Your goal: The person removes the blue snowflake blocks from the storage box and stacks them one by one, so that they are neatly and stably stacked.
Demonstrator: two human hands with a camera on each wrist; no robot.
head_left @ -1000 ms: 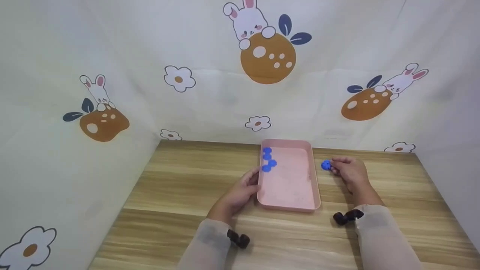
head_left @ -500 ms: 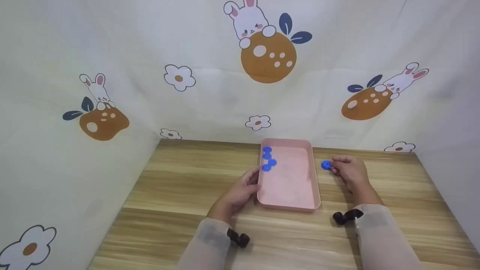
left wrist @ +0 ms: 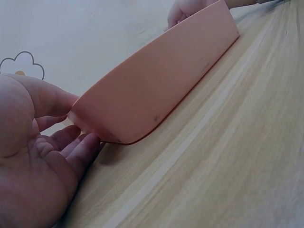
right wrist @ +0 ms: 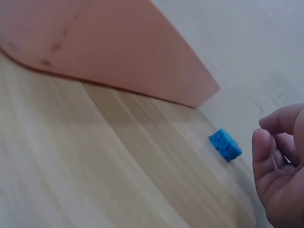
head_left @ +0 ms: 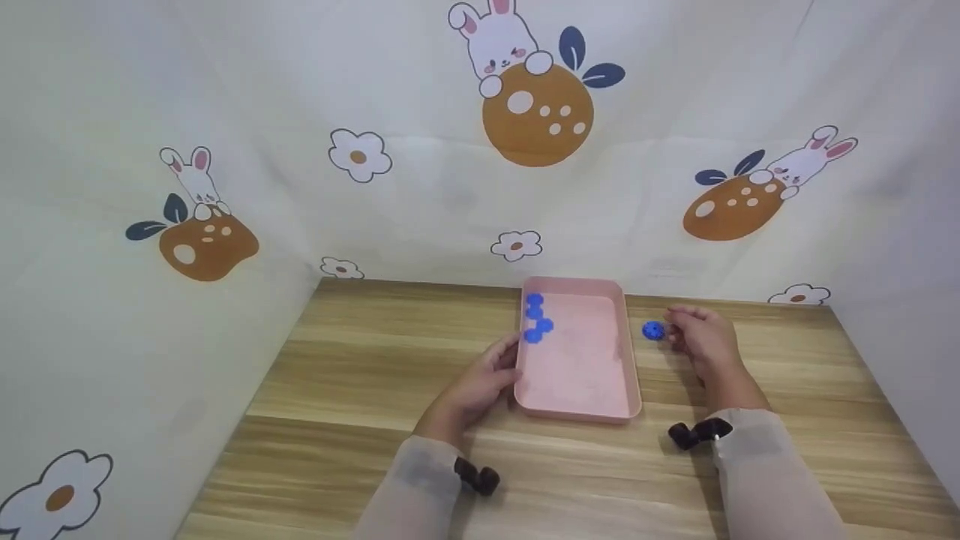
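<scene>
A shallow pink tray [head_left: 577, 360] lies on the table. My left hand [head_left: 484, 382] touches its left wall from outside, with fingers and thumb at the rim and side, also seen in the left wrist view. Several small blue scalloped discs [head_left: 544, 325] lie near the tray's left wall, towards the back. To the right of the tray, a blue notched disc [head_left: 653, 330] lies on the table; in the right wrist view this blue disc [right wrist: 225, 144] looks thick. My right hand [head_left: 705, 341] is just beside it, fingers loosely curled and apart from it, holding nothing.
The wood-grain table [head_left: 360, 360] runs back to a pale cloth wall [head_left: 420, 210] printed with rabbits, oranges and flowers. The tray's far end stands close to that cloth. A dark wrist camera [head_left: 478, 476] sits on the left sleeve.
The fingers of my right hand have let go of the blue disc and drawn slightly to the right. The disc stays where it was. My left hand and the tray keep their place.
</scene>
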